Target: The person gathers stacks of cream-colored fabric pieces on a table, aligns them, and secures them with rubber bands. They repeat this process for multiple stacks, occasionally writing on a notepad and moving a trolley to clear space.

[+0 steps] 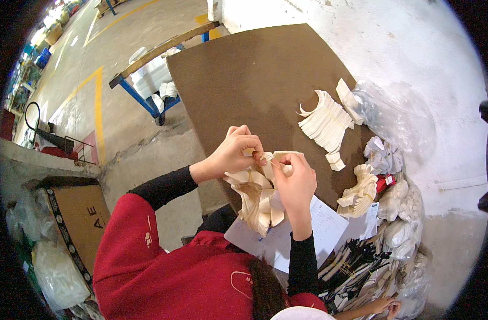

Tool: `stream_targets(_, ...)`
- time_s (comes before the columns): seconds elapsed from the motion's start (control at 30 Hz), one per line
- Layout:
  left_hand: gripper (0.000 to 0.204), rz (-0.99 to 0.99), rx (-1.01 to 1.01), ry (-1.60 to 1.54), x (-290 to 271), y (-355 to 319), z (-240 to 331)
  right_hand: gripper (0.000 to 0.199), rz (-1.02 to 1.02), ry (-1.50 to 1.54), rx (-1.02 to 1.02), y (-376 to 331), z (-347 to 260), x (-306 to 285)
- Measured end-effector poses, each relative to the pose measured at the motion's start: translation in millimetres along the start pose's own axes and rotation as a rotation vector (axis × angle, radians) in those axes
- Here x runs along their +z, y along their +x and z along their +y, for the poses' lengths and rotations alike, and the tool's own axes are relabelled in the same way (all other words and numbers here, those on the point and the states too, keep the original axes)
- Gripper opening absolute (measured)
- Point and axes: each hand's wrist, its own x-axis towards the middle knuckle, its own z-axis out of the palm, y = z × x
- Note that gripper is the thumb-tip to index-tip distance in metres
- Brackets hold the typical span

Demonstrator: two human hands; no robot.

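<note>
My left hand [236, 151] and my right hand [296, 180] meet over the near edge of a brown board table [254, 74]. Between them they grip a bunch of cream-coloured flat curved pieces [259, 198] that fans out and hangs below my fingers. My left fingers pinch the top of the bunch, and my right thumb and fingers close on a piece beside them. A fanned stack of the same cream pieces [325, 124] lies on the table further right. Another smaller stack [360, 193] lies nearer me.
White printed sheets [324, 226] lie under my right wrist. Clear plastic bags [393, 114] and filled bags [401, 210] crowd the table's right side by a white wall. Another person's hand [385, 305] shows at bottom right. A cardboard box [80, 213] and a blue-framed cart [142, 80] stand on the left.
</note>
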Motion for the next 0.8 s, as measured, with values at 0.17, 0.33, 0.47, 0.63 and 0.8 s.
stream_targets(0.17,0.016,-0.173,0.194,-0.095,-17.7,0.4,-17.6,0.023,-0.053,0.027,0.041,-0.9,-1.9,-1.5)
stream_targets(0.33,0.016,-0.158,0.434,0.125,-27.0,-1.9,-21.6,0.023,-0.071,0.038,0.019,-2.2,-2.0,0.5)
stream_targets(0.47,0.009,-0.19,0.455,0.059,-18.9,1.0,-39.9,0.023,-0.056,0.049,-0.038,-2.6,1.5,-4.0)
stream_targets(0.63,0.015,-0.216,0.345,-0.069,-12.5,-5.7,-61.3,0.022,-0.036,0.101,-0.135,-5.7,8.2,-6.9)
stream_targets(0.8,0.035,-0.09,0.216,-0.209,0.2,1.5,-44.2,0.023,-0.078,-0.008,-0.196,-4.5,0.9,-15.2)
